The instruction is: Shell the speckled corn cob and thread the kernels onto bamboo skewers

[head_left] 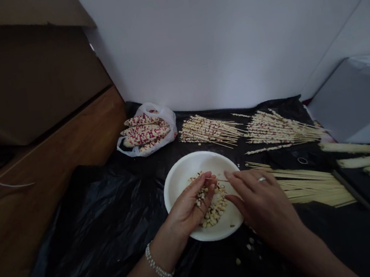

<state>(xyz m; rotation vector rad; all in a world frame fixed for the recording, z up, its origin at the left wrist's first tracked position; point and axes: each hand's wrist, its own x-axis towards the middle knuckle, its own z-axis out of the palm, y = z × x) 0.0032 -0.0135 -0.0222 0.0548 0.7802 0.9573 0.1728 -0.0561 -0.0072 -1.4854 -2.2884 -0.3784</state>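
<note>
Head view: my right fingers (241, 181) grasp a thin stick (218, 180) that points leftward, its far end reaching the tips of my left fingers (196, 185). My left fingers are curled in around that end; I cannot tell whether they pinch a kernel there or only steady the stick. Directly below both sets of fingers sits a white bowl (168, 195), with a pile of pale kernels (212, 216) under my left fingers and in the gap toward my right ones. A ring (261, 179) circles 1 of my right fingers, and a beaded bracelet (157, 265) wraps the wrist behind my left ones.

Beyond my left fingers and off to their left, a clear plastic bag (168, 113) lies open around red-speckled cobs (145, 137). Straight ahead of my fingers rests a heap of threaded skewers (206, 129), and ahead to their right is a second heap (268, 127); bare ends in both point rightward. Just right of my right fingers lie bare sticks (314, 189), and farther right, 3 stripped cobs (367, 160). A few loose kernels (249, 247) dot the black plastic sheet (122, 210) nearer me, below my right fingers
</note>
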